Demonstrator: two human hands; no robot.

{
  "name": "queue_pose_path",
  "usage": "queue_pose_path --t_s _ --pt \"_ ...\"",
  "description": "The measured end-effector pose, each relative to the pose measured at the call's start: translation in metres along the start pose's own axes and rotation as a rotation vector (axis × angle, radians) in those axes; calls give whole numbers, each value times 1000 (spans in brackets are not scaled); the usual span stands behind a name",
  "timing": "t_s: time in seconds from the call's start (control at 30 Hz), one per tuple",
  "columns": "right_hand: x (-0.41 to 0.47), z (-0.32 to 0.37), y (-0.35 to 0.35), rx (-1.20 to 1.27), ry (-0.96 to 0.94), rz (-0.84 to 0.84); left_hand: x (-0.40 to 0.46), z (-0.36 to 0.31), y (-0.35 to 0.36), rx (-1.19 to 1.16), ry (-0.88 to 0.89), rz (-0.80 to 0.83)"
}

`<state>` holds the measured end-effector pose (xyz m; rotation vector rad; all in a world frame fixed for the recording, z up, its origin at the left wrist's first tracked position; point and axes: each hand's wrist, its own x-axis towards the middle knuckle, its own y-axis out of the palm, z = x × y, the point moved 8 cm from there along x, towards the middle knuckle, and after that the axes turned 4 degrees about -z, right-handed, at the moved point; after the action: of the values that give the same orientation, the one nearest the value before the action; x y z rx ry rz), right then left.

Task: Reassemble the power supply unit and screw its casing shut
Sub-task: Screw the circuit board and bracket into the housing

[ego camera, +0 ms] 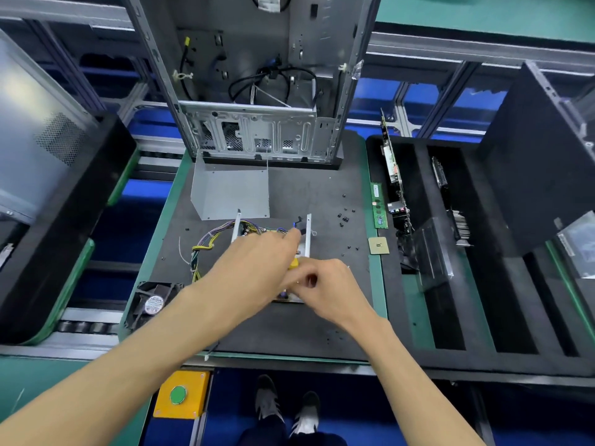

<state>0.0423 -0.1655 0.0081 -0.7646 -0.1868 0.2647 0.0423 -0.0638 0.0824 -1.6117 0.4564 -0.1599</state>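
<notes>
In the middle of the frame, both hands meet over the open power supply unit [302,249], which lies on the dark mat of the table [322,333]. The left hand [257,265] reaches in from the lower left, its fingers stretched forward and laid across the unit's inner board, hiding most of it. The right hand [325,284] comes from the lower right with its fingers curled, pinching something small at the unit's near right edge beside a yellow component [293,263]; what it pinches is too blurred to make out. The unit's two upright metal side walls stand beyond the hands, and a bundle of yellow, purple and black wires [206,246] loops out of its left side onto the mat.

Just above the unit lies the bent grey metal cover [230,191], separate from it. Small black screws [346,217] are scattered on the mat to the right of centre. A black cooling fan [154,300] with a round label sits at the mat's lower left edge. An empty computer case [254,75] stands open at the top centre. At the mat's right edge lie a green memory module [379,204] and a square processor chip [378,245], with a black foam tray [483,355] of slotted parts beyond. A yellow box with a green button [178,394] sits at the bottom.
</notes>
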Motion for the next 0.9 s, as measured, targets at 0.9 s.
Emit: queue_pose_path --t_s 0.9 --pt "-5 10 19 -12 88 145 -21 -9 10 -171 125 34"
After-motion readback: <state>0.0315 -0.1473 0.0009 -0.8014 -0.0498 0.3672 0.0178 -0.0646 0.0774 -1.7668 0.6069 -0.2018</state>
